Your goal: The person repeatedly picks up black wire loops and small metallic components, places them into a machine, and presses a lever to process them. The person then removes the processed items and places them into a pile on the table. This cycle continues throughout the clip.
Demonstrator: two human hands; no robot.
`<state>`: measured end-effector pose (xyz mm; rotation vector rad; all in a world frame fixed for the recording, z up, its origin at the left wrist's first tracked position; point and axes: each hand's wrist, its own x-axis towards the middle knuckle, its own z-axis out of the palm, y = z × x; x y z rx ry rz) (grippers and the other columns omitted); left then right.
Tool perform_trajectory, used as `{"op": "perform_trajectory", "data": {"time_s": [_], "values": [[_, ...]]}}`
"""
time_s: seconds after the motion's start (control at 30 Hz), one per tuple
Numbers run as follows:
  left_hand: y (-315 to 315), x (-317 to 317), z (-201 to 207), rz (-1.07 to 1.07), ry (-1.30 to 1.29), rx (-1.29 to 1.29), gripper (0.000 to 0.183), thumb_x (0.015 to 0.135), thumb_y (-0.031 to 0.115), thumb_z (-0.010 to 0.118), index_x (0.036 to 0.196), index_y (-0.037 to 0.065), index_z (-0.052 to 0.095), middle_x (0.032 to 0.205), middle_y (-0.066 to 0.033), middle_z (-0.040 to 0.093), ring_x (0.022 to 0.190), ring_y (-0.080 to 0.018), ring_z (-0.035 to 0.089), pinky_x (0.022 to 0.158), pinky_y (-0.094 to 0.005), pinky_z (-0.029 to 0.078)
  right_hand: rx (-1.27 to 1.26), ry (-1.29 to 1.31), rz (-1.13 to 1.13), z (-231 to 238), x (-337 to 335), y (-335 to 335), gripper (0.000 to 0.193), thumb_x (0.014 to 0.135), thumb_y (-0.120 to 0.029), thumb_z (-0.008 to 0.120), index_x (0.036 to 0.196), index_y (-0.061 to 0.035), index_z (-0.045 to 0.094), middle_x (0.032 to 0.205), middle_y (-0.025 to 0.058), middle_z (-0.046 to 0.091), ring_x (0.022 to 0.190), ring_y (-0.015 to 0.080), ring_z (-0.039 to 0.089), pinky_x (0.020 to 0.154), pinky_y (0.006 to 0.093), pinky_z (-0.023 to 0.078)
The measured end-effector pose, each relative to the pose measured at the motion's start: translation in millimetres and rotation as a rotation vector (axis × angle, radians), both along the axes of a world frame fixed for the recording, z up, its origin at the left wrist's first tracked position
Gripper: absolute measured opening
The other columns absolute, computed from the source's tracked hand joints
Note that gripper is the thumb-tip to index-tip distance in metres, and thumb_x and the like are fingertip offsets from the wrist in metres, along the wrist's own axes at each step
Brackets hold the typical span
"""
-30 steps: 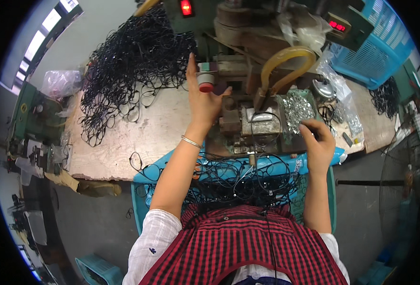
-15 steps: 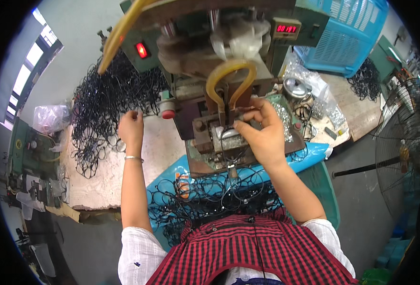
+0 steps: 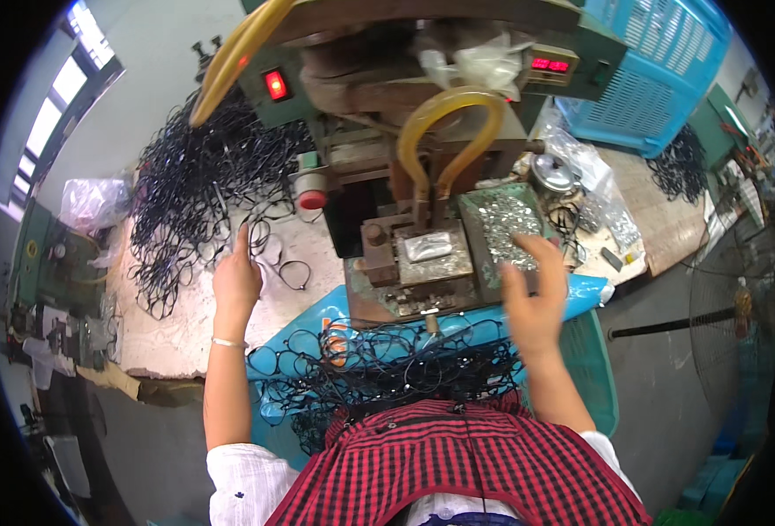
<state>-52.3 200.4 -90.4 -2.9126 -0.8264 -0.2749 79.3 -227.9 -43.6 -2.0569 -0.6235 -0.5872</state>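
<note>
My left hand (image 3: pixel 237 279) is over the pale tabletop at the edge of a heap of black looped cords (image 3: pixel 199 184). Its index finger stretches out to the nearest loops, and the other fingers look curled. One single black loop (image 3: pixel 295 274) lies just right of it. My right hand (image 3: pixel 536 302), a little blurred, hovers at the near edge of a green tray of small shiny metal pieces (image 3: pixel 508 223), thumb and fingers apart. Between my hands stands the press die (image 3: pixel 431 250), a small silvery block on its metal base, with no cord across it.
A green press (image 3: pixel 344 96) with a lit red switch (image 3: pixel 274 85) and a bent yellow tube (image 3: pixel 451 101) rises ahead. Black loops (image 3: pixel 387 364) drape over blue plastic sheeting by my lap. A blue crate (image 3: pixel 659 74) stands at the far right, a fan (image 3: pixel 743 298) nearer.
My right hand has left the die and moved right and down to the metal pieces. The cord at the die is gone from there. My left index finger has straightened towards the loops.
</note>
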Motion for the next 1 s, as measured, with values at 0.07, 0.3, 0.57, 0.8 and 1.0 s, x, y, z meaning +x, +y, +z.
{"op": "perform_trajectory", "data": {"time_s": [0.07, 0.3, 0.57, 0.8, 1.0], "values": [[-17.5, -17.8, 16.2, 0.0, -0.362, -0.881, 0.047, 0.096, 0.013, 0.058, 0.141, 0.001, 0.05, 0.075, -0.0086, 0.068, 0.058, -0.0184, 0.063, 0.05, -0.0323, 0.05, -0.207, 0.048, -0.185, -12.5, 6.4, -41.7, 0.024, 0.082, -0.009, 0.076, 0.104, -0.004, 0.072, 0.102, 0.0128, 0.07, 0.099, 0.0332, 0.062, 0.089, 0.043, 0.049], [-195.7, -14.8, 113.0, -0.351, -0.184, -1.918, 0.041, 0.111, 0.032, 0.043, 0.121, -0.003, 0.06, 0.066, -0.0053, 0.066, 0.042, -0.0088, 0.054, 0.035, -0.0187, 0.039, -0.326, -0.101, -0.205, -52.6, 45.2, -27.9, 0.015, 0.077, -0.007, 0.078, 0.089, -0.0039, 0.07, 0.089, 0.0127, 0.068, 0.09, 0.0356, 0.061, 0.082, 0.0452, 0.049], [-232.8, 38.7, 123.0, 0.012, 0.005, -2.22, 0.04, 0.11, 0.03, 0.044, 0.116, -0.004, 0.064, 0.065, -0.0099, 0.065, 0.037, -0.0097, 0.048, 0.03, -0.0194, 0.035, -0.244, 0.006, -0.219, -40.7, 72.7, -15.7, 0.01, 0.079, -0.012, 0.076, 0.084, -0.0071, 0.069, 0.099, 0.012, 0.069, 0.1, 0.0343, 0.062, 0.083, 0.0445, 0.05], [-228.0, 32.0, 108.2, -0.121, 0.021, -2.192, 0.043, 0.11, 0.034, 0.045, 0.119, -0.004, 0.063, 0.07, -0.0107, 0.067, 0.045, -0.013, 0.058, 0.034, -0.0207, 0.042, -0.64, -0.179, 0.116, -40.8, 86.3, 6.5, 0.026, 0.076, -0.007, 0.069, 0.101, -0.0046, 0.063, 0.133, 0.0133, 0.06, 0.132, 0.0346, 0.052, 0.09, 0.0481, 0.049], [-194.0, -23.4, 77.2, -0.282, -0.536, -1.399, 0.013, 0.097, 0.008, 0.069, 0.105, -0.002, 0.069, 0.1, -0.009, 0.074, 0.085, -0.016, 0.069, 0.076, -0.028, 0.055, -0.072, 0.074, -0.125, -48.8, 85.2, -4.1, 0.011, 0.089, -0.009, 0.071, 0.097, -0.0024, 0.069, 0.088, 0.0115, 0.072, 0.08, 0.0232, 0.07, 0.073, 0.0335, 0.054]]}}
